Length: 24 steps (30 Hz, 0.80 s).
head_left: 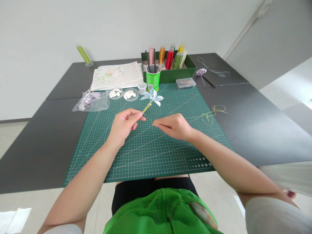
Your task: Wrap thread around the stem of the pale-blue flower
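My left hand (125, 123) is closed in a pinch on the yellow-green stem of a pale blue artificial flower (153, 96). The petals spread upward, away from the fingers. To its right, my right hand (174, 126) has thumb and fingers pressed together at about the stem's height. A fine green thread (207, 117) runs out from behind that hand to a loose tangle on the mat's right side. The bit of thread between the fingertips is too thin to see clearly. Both hands are over the green cutting mat (146, 162), apart from each other.
Behind the flower stand a green can (153, 79) of sticks and a dark green box (170, 76) with thread spools. Petal dishes (130, 94), a plastic bag (92, 101), paper sheets (117, 76) and a clear case (185, 83) surround the mat's far edge. A purple flower (201, 71) lies right.
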### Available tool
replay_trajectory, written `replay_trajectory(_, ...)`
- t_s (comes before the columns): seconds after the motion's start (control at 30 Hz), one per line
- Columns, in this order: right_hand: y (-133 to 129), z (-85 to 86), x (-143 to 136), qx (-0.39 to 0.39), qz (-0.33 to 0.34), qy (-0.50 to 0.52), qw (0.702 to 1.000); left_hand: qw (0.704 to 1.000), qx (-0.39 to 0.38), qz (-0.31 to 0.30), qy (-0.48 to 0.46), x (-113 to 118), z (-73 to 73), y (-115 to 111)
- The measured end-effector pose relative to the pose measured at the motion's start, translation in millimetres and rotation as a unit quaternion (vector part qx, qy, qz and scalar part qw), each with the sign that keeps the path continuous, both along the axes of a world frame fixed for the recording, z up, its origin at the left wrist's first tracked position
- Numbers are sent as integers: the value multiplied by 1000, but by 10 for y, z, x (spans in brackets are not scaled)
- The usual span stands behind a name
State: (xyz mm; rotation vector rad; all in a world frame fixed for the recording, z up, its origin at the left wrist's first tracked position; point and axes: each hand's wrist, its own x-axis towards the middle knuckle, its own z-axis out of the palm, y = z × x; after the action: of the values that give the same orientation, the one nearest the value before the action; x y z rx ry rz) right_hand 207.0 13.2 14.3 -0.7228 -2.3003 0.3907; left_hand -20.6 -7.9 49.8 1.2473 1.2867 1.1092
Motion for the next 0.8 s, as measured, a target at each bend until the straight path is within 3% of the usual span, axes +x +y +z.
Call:
replay_trajectory(0.33, -57, 72, 6, 96, 10, -3, 995, 997, 16, -27, 73, -22, -113, 42)
replay_trajectory(0.6, -67, 79, 0, 93, 27, -50, 994, 992, 36, -30, 116, -5, -164, 20)
replay_trajectory(0.8, -93, 151, -1, 65, 38, -13, 997, 982, 50, -54, 172, 11, -167, 19)
